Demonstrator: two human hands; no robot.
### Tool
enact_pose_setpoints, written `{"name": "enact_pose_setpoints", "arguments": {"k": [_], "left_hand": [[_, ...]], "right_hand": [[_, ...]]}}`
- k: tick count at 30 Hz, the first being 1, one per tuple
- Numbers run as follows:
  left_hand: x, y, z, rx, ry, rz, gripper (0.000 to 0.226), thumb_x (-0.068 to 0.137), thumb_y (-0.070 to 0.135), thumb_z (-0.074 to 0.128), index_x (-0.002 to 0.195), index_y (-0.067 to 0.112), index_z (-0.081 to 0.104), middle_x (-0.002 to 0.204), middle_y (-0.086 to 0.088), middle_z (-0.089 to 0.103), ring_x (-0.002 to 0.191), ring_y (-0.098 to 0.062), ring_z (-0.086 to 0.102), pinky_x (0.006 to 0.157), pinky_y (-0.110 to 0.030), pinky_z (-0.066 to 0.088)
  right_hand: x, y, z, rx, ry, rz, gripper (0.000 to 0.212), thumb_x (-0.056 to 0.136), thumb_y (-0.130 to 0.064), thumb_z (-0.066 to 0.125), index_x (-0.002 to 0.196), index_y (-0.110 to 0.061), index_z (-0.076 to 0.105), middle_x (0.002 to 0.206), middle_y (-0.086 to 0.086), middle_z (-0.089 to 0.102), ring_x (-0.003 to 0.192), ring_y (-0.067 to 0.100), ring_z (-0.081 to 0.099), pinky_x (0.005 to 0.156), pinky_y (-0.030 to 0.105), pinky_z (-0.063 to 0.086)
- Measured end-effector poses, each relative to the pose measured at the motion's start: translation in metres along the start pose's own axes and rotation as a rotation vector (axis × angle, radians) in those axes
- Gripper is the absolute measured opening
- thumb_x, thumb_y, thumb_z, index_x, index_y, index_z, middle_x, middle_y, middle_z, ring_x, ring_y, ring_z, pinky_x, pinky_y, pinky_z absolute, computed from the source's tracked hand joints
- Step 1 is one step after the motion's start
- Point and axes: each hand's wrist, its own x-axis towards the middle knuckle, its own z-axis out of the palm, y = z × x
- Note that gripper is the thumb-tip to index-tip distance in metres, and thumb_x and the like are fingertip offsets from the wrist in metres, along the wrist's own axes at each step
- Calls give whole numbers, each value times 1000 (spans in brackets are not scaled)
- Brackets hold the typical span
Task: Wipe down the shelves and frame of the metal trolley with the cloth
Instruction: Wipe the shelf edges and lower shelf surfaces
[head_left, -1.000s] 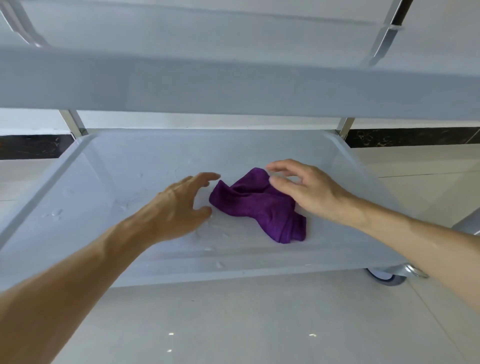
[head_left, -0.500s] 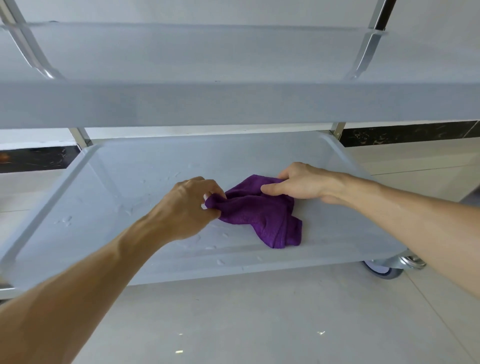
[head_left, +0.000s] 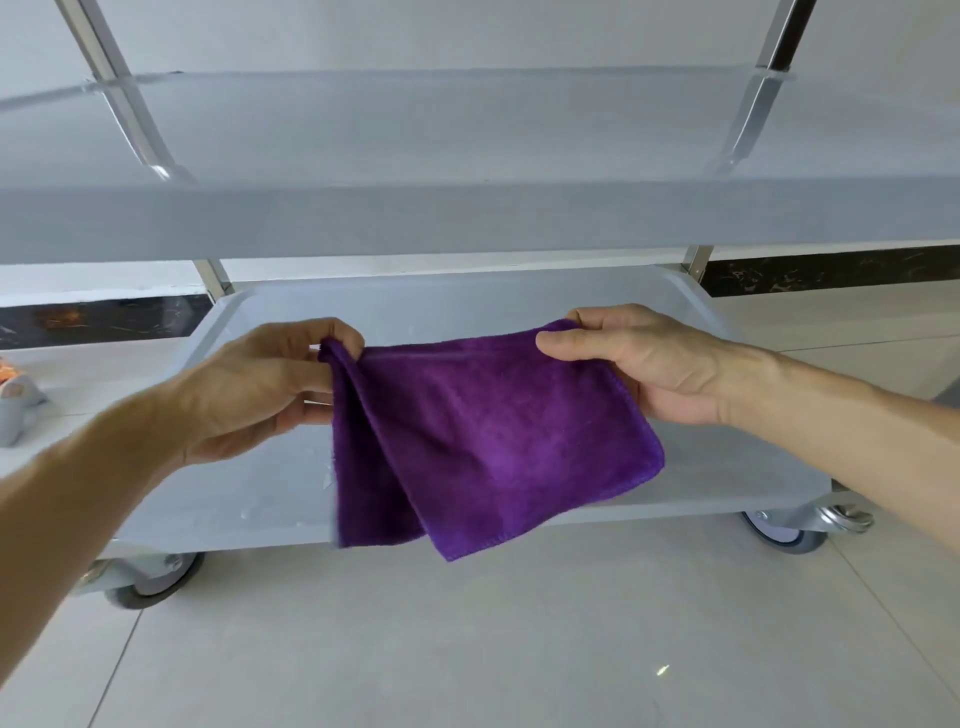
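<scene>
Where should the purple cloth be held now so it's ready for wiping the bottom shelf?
Keep hold of the cloth by its top edge, gripped from both ends: the left hand pinches the bunched left corner and the right hand the right corner. It hangs mostly open, with a fold on the left. Lowering it onto the bottom shelf from above would likely lay it flat.
</scene>
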Motion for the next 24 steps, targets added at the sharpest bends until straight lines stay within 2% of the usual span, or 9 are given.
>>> {"name": "enact_pose_setpoints", "arguments": {"k": [2, 5, 8, 10, 12, 15, 18, 21, 24], "left_hand": [[8, -4, 2, 118, 134, -72, 45, 86, -19, 46, 74, 18, 68, 77, -7, 63, 63, -14, 62, 61, -21, 55], [26, -17, 13, 323, 406, -163, 45, 85, -18, 40, 88, 16, 69, 103, -10, 68, 81, -19, 62, 69, -28, 52], [35, -26, 33, 842, 542, -28, 39, 86, -6, 45, 99, 26, 64, 122, -1, 57, 101, -20, 54, 82, -28, 41], [38, -32, 51, 996, 466, 173, 32, 90, 3, 50, 107, 26, 65, 127, -1, 55, 108, -23, 56, 93, -32, 43], [43, -41, 73, 1093, 372, 278, 27, 96, 23, 52, 120, 27, 63, 138, 2, 52, 121, -23, 52, 106, -39, 39], [49, -63, 106, 1250, 209, 122, 56, 95, 61, 33, 147, 38, 36, 162, 8, 22, 148, -23, 21, 120, -50, 14], [49, -85, 124, 1377, 138, 53, 73, 89, 76, 9, 154, 43, 12, 167, 7, -2, 152, -29, -4, 118, -63, -3], [40, -89, 119, 1440, 100, 122, 81, 82, 81, -3, 154, 45, 7, 166, 7, -4, 152, -30, -6, 118, -64, -2], [20, -90, 95, 1496, 0, 273, 75, 87, 82, 5, 153, 49, 11, 166, 10, 3, 153, -27, 2, 120, -62, 7]], "right_hand": [[1, 6, 5, -149, 95, 51, 19, 81, -29, 79, 92, -17, 69, 83, 3, 73, 72, 14, 69, 63, 28, 57], [2, 22, 8, -550, 210, 107, 16, 89, -27, 72, 98, -15, 68, 92, 4, 75, 75, 14, 70, 70, 34, 60], [4, 34, 5, -873, 356, 40, 13, 92, -31, 63, 101, -23, 67, 97, -10, 68, 95, 12, 67, 81, 28, 54], [7, 42, 4, -939, 427, -19, 18, 96, -26, 55, 111, -23, 65, 107, -11, 65, 106, 14, 63, 83, 23, 46], [11, 52, 5, -954, 469, -72, 27, 100, -19, 48, 123, -18, 61, 125, -2, 62, 116, 17, 59, 91, 23, 42], [15, 73, 9, -1089, 507, -155, 34, 102, -15, 43, 134, -13, 56, 140, 2, 55, 129, 22, 50, 108, 33, 36], [15, 93, 6, -1335, 545, -187, 39, 105, -21, 38, 142, -18, 51, 150, -2, 46, 142, 17, 36, 115, 35, 24], [16, 99, 0, -1386, 534, -165, 43, 105, -25, 35, 147, -24, 45, 156, -3, 39, 146, 15, 30, 115, 37, 22], [17, 99, -4, -1389, 504, -157, 44, 106, -26, 35, 148, -26, 42, 158, -3, 36, 147, 15, 29, 116, 39, 22]]}}
